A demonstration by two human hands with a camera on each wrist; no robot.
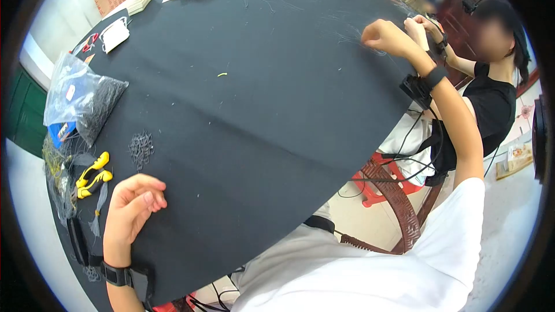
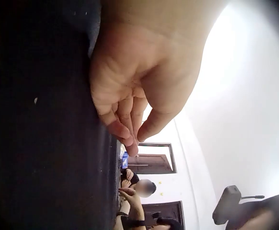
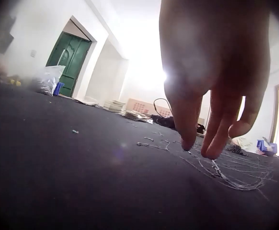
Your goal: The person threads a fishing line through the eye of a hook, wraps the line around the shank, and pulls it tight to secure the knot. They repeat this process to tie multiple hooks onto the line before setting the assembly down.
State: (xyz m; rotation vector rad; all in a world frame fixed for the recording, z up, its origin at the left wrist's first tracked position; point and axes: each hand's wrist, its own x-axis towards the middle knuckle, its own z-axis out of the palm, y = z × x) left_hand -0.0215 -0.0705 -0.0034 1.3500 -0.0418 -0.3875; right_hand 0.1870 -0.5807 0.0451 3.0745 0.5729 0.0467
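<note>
Poising your right hand (image 1: 386, 37), fingers pointing down, at the thin strands (image 3: 242, 188) on the black tabletop (image 1: 260, 127) | pinched or not: cannot tell | your left hand (image 1: 130, 208) relaxed, holding nothing, near the grey pile (image 1: 140, 150) | best to single out one strand, easing it free untangled

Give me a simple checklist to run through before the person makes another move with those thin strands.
1. Right-hand grip close to the strands: ok, fingertips are right by them.
2. A strand firmly pinched: cannot tell; one meets the fingertips, but the hold is unclear.
3. Strands neatly lined up: not ok, they spread and curve in different directions.
4. Left-hand grip free: ok, nothing visible in it.
5. Yellow-handled tool clear of those strands: ok, it lies near the left-hand grip.
</note>
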